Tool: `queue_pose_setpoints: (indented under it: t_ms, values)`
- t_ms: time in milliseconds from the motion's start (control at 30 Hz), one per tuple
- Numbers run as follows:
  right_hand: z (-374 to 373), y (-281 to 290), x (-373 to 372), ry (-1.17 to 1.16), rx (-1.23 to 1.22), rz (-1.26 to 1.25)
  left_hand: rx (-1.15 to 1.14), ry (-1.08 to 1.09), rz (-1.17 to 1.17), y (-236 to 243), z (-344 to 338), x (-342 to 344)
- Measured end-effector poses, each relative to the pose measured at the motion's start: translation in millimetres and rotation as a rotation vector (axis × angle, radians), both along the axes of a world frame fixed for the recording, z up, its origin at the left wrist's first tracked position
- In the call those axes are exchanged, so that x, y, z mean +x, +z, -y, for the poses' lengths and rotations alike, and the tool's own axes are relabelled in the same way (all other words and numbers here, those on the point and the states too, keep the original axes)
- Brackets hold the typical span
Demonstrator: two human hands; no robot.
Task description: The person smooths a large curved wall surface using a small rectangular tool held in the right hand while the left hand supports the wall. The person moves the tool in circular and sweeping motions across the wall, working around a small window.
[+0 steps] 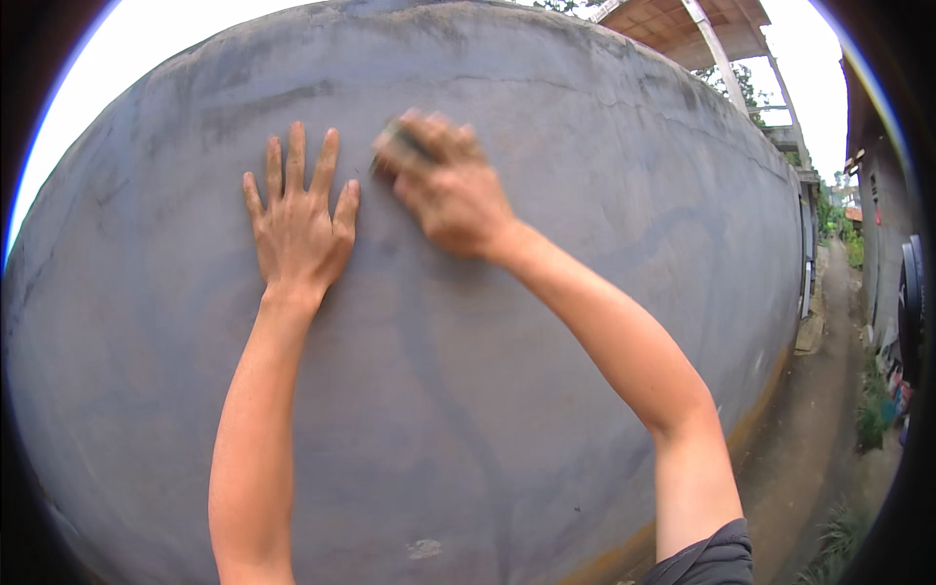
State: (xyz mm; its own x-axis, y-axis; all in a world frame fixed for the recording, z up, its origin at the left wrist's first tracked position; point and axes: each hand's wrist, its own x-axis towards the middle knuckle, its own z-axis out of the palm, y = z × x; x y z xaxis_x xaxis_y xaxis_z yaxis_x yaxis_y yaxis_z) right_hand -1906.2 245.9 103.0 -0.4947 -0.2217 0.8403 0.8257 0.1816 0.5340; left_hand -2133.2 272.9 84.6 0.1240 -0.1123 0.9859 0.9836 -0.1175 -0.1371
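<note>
A grey, weathered plaster wall (546, 370) with darker streaks and hairline cracks fills most of the view. My left hand (298, 214) lies flat on it left of centre, fingers spread, holding nothing. To its right, my right hand (450, 190) is closed round a small dark block-like object (414, 141), blurred by motion and held against or very close to the wall. I cannot make out exactly what the object is.
A narrow dirt path (814, 409) runs along the right, bordered by plants (871, 409) and a dark building (877, 214) with assorted items beside it. A wooden roof structure (682, 29) and some foliage rise beyond the wall's top.
</note>
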Motion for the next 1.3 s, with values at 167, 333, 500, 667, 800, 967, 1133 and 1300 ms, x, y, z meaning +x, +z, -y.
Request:
queue_pose_setpoints:
  t_ms: [167,333,500,667,800,967,1133,1300]
  values:
    - [2.5,69.2,72.1,0.036,0.204,-0.706,0.038,-0.038,0.067,5.2,-0.6,-29.9]
    - [-15.8,41.7,-37.5,0.056,0.113,-0.254,0.014,0.019,0.087,-1.7,-5.7,-52.9]
    - [-7.0,81.9,23.9,0.006,0.195,-0.476,0.046,-0.05,0.055,8.2,-1.9,-66.9]
    - [-11.2,24.4,-55.3,0.067,0.052,-0.294,0.028,-0.002,0.098,-4.9,-8.4,-88.5]
    - [-8.7,30.0,-24.0,0.072,0.048,-0.021,0.039,-0.015,0.09,1.5,2.5,-90.1]
    - [-8.4,73.2,14.0,-0.023,0.159,-0.551,0.024,-0.021,0.08,-2.1,-3.2,-86.8]
    - [-1.0,-2.6,-32.3,0.044,-0.029,0.016,0.032,0.025,0.068,-4.6,-3.1,-105.4]
    - [9.6,73.3,54.3,-0.174,0.001,-0.817,-0.003,-0.031,0.015,-4.3,4.9,-85.1]
